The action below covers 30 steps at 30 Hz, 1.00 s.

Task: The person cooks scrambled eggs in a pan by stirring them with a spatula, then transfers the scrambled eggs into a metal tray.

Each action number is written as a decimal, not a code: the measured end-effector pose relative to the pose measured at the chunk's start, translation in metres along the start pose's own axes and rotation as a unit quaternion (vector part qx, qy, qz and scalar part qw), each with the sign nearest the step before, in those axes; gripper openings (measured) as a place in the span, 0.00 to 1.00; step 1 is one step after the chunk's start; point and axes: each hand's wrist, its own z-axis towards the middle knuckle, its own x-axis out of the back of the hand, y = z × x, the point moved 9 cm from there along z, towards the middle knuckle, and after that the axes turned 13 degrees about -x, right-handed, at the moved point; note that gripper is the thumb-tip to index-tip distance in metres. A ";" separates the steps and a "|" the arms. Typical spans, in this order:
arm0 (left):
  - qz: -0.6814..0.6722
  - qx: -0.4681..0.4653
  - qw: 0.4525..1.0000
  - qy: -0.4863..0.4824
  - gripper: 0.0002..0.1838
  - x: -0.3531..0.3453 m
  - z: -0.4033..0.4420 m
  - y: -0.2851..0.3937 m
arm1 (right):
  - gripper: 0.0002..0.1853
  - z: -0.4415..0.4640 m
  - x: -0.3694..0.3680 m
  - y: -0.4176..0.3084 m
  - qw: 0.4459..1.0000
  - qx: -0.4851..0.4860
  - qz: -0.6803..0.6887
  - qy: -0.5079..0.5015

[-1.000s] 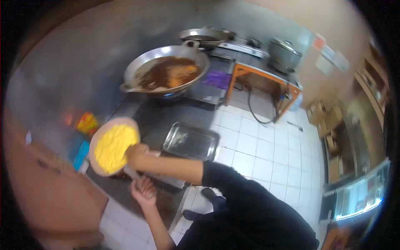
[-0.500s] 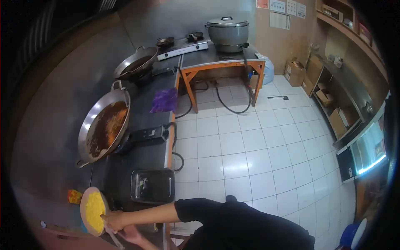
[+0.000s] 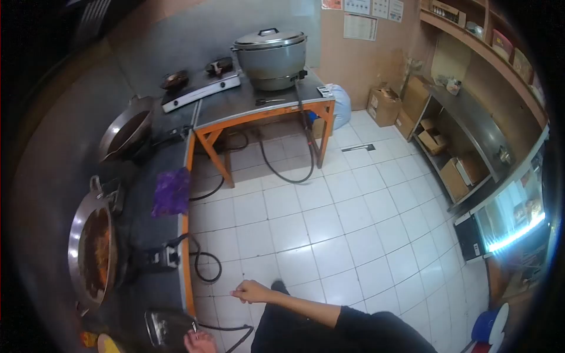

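Note:
My right hand point(image 3: 250, 292) is held out over the tiled floor, its fingers curled closed with nothing visible in them. Low in the picture, my left hand point(image 3: 200, 341) is beside the right edge of a metal tray point(image 3: 158, 328). Its fingers are curled around something small and shiny that I cannot make out. Part of a bowl point(image 3: 107, 343) with yellow contents shows at the bottom left edge, next to a yellow and red packet point(image 3: 89, 339). A big wok point(image 3: 75, 247) with food in brown oil sits on the counter at the left.
Behind the big wok stands a second wok point(image 3: 120, 126). A purple plastic bag point(image 3: 171, 192) lies on the counter. A large lidded pot point(image 3: 271, 62) and a two-burner stove point(image 3: 203, 92) stand at the back. Hoses point(image 3: 288, 178) hang below. Shelves point(image 3: 471, 135) and cardboard boxes point(image 3: 384, 107) are on the right.
The view has swung right, so the bowl and woks now lie farther left. My right hand has left the bowl and moved over the floor. My left hand has come away from the bowl too.

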 end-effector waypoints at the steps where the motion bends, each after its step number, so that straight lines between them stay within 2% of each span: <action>1: -0.042 0.108 0.990 -0.085 0.24 -0.047 0.011 -0.055 | 0.24 0.008 0.019 0.015 1.000 -0.007 0.002 0.003; 2: 0.111 0.133 0.984 0.048 0.19 -0.048 0.025 -0.095 | 0.24 0.016 0.043 0.026 1.000 0.011 -0.005 0.027; 3: 0.107 0.140 0.983 0.048 0.19 -0.053 0.044 -0.124 | 0.24 0.024 0.068 0.035 0.998 0.031 -0.013 0.052; 4: 0.281 0.214 0.935 0.015 0.19 -0.046 0.063 -0.164 | 0.22 0.029 0.094 0.051 0.997 0.020 -0.040 0.070; 5: 0.443 0.280 0.851 -0.024 0.18 -0.039 0.085 -0.201 | 0.20 0.036 0.120 0.070 0.985 0.041 -0.106 0.133; 6: 0.526 0.326 0.783 -0.070 0.18 -0.032 0.111 -0.236 | 0.19 0.049 0.147 0.100 0.963 0.062 -0.174 0.195; 7: 0.603 0.365 0.700 -0.114 0.18 -0.022 0.132 -0.260 | 0.16 0.073 0.162 0.161 0.969 0.008 -0.194 0.153; 8: 0.645 0.358 0.658 -0.154 0.18 -0.028 0.152 -0.283 | 0.14 0.086 0.185 0.203 0.970 -0.044 -0.210 0.112; 9: 0.680 0.354 0.619 -0.173 0.17 -0.026 0.174 -0.304 | 0.16 0.075 0.225 0.215 0.967 -0.123 -0.182 0.128; 10: 0.697 0.360 0.563 -0.259 0.17 -0.034 0.195 -0.327 | 0.21 0.057 0.254 0.232 0.957 -0.204 -0.151 0.138; 11: 0.702 0.367 0.531 -0.300 0.18 -0.050 0.206 -0.344 | 0.28 0.053 0.274 0.244 0.947 -0.264 -0.173 0.065; 12: 0.705 0.371 0.498 -0.342 0.18 -0.065 0.217 -0.360 | 0.31 0.042 0.304 0.255 0.908 -0.351 -0.206 0.099; 14: 0.589 0.250 0.569 -0.516 0.20 -0.178 0.217 -0.386 | 0.39 0.048 0.351 0.280 0.910 -0.375 -0.140 0.112; 15: 0.589 0.254 0.566 -0.517 0.20 -0.205 0.216 -0.390 | 0.44 0.056 0.372 0.293 0.916 -0.367 -0.102 0.125; 16: 0.564 0.311 0.632 -0.432 0.21 -0.224 0.222 -0.392 | 0.50 0.056 0.395 0.281 0.926 -0.359 -0.005 0.118; 17: 0.561 0.331 0.642 -0.404 0.21 -0.237 0.233 -0.401 | 0.50 0.059 0.414 0.274 0.927 -0.356 -0.002 0.120; 19: 0.574 0.353 0.631 -0.385 0.21 -0.257 0.254 -0.424 | 0.59 0.068 0.451 0.272 0.903 -0.386 0.145 0.121; 20: 0.580 0.361 0.626 -0.376 0.21 -0.266 0.265 -0.437 | 0.68 0.074 0.470 0.268 0.891 -0.419 0.123 0.128; 21: 0.586 0.366 0.622 -0.368 0.21 -0.273 0.275 -0.451 | 0.68 0.094 0.485 0.284 0.891 -0.420 0.124 0.122; 22: 0.590 0.372 0.621 -0.357 0.21 -0.281 0.282 -0.465 | 0.68 0.118 0.498 0.312 0.887 -0.446 0.072 0.090; 23: 0.595 0.375 0.621 -0.345 0.21 -0.287 0.287 -0.480 | 0.68 0.123 0.514 0.306 0.880 -0.471 0.018 0.056; 24: 0.599 0.380 0.623 -0.329 0.21 -0.295 0.293 -0.495 | 0.58 0.112 0.544 0.308 0.832 -0.542 0.042 0.106; 25: 0.604 0.381 0.626 -0.313 0.21 -0.303 0.297 -0.509 | 0.58 0.125 0.562 0.321 0.833 -0.542 0.037 0.100; 26: 0.607 0.381 0.631 -0.296 0.21 -0.310 0.300 -0.525 | 0.57 0.162 0.569 0.347 0.871 -0.490 0.020 0.009; 28: 0.614 0.382 0.639 -0.260 0.21 -0.328 0.304 -0.556 | 0.46 0.176 0.595 0.328 0.926 -0.335 -0.080 -0.153; 29: 0.618 0.383 0.643 -0.241 0.21 -0.338 0.304 -0.567 | 0.46 0.173 0.612 0.325 0.926 -0.332 -0.080 -0.159; 30: 0.620 0.385 0.647 -0.223 0.22 -0.346 0.305 -0.579 | 0.44 0.170 0.616 0.315 0.931 -0.274 -0.109 -0.215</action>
